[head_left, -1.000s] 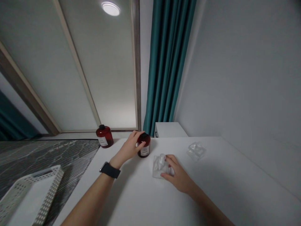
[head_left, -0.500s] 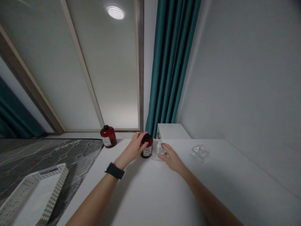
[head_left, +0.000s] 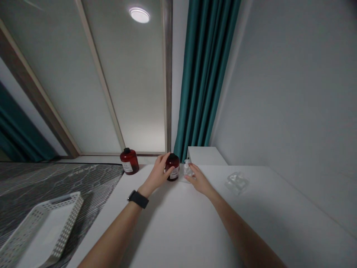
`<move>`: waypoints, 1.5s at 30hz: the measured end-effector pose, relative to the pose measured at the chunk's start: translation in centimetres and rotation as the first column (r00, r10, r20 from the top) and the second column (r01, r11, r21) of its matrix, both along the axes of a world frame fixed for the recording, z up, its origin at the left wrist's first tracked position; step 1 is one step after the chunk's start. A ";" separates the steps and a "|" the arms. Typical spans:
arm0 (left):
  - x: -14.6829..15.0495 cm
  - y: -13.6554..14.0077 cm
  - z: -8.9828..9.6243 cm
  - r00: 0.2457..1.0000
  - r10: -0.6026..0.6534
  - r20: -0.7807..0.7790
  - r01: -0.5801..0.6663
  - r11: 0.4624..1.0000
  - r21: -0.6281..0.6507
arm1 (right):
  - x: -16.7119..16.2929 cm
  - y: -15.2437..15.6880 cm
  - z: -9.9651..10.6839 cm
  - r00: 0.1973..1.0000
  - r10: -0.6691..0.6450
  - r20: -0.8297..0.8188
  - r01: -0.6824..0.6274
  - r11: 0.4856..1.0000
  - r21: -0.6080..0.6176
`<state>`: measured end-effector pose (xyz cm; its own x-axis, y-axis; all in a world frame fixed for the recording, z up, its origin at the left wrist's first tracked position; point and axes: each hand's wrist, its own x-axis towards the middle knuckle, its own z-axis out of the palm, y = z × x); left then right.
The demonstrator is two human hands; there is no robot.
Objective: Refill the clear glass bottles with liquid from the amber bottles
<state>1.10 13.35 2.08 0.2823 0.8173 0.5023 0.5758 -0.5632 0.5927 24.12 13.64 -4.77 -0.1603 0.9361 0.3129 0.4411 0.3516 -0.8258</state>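
Note:
A dark red bottle [head_left: 173,165] with a black cap and a white label stands upright near the far edge of the white table. My left hand [head_left: 158,173] grips it from the left, its thumb across the front and its fingers behind. Just right of the bottle, a clear plastic packet [head_left: 187,169] sits on the table; what is inside is too small to make out. My right hand [head_left: 199,180] is closed around the packet's right side, thumb and fingers at its edge. A second dark red bottle [head_left: 129,161] stands at the table's far left corner, apart from both hands.
Crumpled clear plastic [head_left: 237,182] lies on the right of the white table [head_left: 178,230]. A white perforated basket [head_left: 68,223] is at the lower left, beyond the table's left edge. A white cabinet [head_left: 208,155] and a green curtain [head_left: 206,74] are behind the table.
The bottle by my left hand and the clear packet by my right have both shifted slightly toward the table's far edge. My left fingers have slipped from the cap to the bottle's left side.

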 end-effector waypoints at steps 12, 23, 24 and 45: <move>-0.7 -5.7 1.9 0.997 -0.061 -0.051 0.069 0.983 0.172 | 0.7 -4.8 2.8 0.994 -0.109 -0.007 0.109 0.992 0.057; -2.1 -9.5 -1.6 0.936 -0.162 -0.314 0.182 0.983 0.036 | -2.8 -11.5 3.6 0.989 0.084 -0.120 -0.098 0.988 -0.115; -2.2 -9.6 -1.8 0.925 -0.156 -0.347 0.181 0.983 0.041 | -3.1 -12.1 3.5 0.993 0.088 -0.077 -0.095 0.992 -0.083; -14.1 0.4 1.2 0.814 0.575 0.086 -0.581 0.798 0.158 | -4.1 -14.2 1.4 0.952 0.192 0.240 -0.196 0.981 -0.007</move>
<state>-13.03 13.73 3.31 -0.2337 0.7251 0.6478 0.8090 -0.2246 0.5432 20.07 -0.56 -3.41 -0.4104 0.8744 0.2589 0.5461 0.4631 -0.6981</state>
